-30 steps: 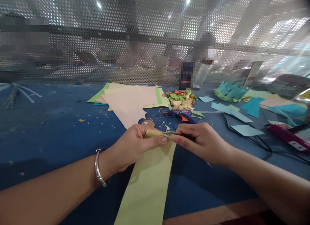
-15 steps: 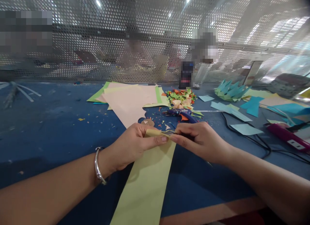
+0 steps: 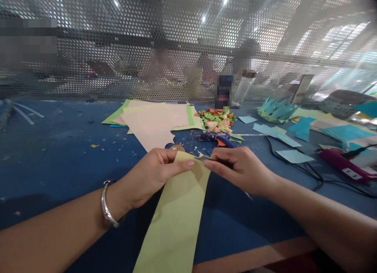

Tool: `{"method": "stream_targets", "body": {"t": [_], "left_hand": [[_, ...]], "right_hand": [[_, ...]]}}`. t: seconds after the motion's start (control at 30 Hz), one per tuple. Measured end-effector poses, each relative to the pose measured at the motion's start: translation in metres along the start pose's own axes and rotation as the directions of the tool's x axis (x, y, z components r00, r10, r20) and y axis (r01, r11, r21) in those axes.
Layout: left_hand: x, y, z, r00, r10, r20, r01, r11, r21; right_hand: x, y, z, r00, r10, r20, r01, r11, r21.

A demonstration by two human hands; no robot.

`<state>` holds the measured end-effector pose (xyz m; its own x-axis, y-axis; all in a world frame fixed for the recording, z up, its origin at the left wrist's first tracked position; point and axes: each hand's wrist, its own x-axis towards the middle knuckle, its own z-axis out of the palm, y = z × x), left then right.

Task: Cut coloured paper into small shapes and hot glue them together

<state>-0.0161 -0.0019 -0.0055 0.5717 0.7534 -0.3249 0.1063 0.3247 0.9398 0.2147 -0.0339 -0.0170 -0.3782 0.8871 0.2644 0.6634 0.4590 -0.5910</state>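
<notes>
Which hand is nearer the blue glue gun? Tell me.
Right: the right hand is just on the wearer's side of the blue glue gun; the left hand is farther off, to its left.

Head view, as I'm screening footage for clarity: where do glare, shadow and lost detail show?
Head view: bright spots glare high on the perforated panel; head view: dark shadow lies on the blue table beside the paper strip, below the right hand; head view: shapes beyond the panel are hazy, and pixel blocks hide some patches.
</notes>
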Motion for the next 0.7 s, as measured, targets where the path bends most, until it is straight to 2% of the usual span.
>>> {"method": "stream_targets", "body": {"t": [0.17, 0.7], "left_hand": [[0.0032, -0.0025, -0.0007, 0.999, 0.026, -0.03, -0.026, 0.999, -0.028], [0.0033, -0.0021, 0.0018, 0.999, 0.031, -0.032, -0.032, 0.999, -0.028]], "right_hand": [[0.0006, 0.0016, 0.0005, 1.0, 0.01, -0.005, -0.01, 1.0, 0.014], [0.0006, -0.0007, 0.0007, 1.0, 0.018, 0.001, -0.018, 1.0, 0.013]]}}
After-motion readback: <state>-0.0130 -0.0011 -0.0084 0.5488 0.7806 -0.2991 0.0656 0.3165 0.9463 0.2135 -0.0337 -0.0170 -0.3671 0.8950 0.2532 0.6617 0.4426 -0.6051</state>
